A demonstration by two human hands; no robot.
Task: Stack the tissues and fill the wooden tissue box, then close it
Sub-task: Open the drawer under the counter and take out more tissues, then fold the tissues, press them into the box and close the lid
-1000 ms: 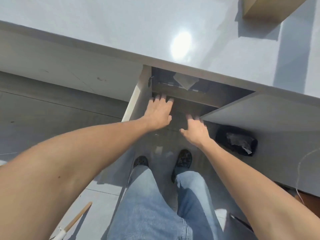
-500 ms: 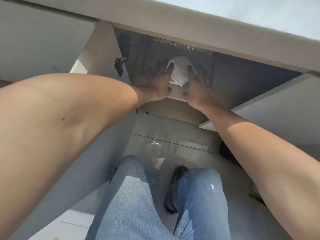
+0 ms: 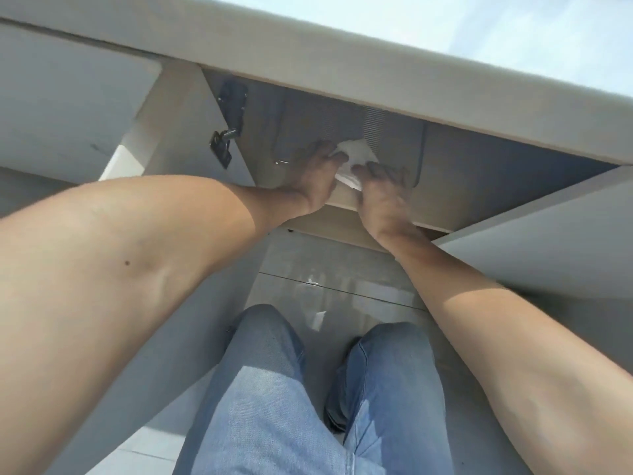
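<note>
A white stack of tissues (image 3: 356, 156) sits on a shelf (image 3: 346, 200) in the dark recess under the desk. My left hand (image 3: 317, 173) presses against the stack's left side and my right hand (image 3: 382, 186) against its right side, fingers curled on it. Both hands grip the tissues between them. The stack's lower part is hidden behind my fingers. No wooden tissue box is in view.
The pale desk top edge (image 3: 376, 73) overhangs the recess. A black latch (image 3: 226, 145) hangs on the left panel (image 3: 178, 132). A white cabinet side (image 3: 548, 241) closes in the right. My knees in blue jeans (image 3: 274, 389) are below, over a grey tiled floor.
My hands reached up from below the shelf into the recess and closed on the tissue stack. The view tilted up and moved closer under the desk.
</note>
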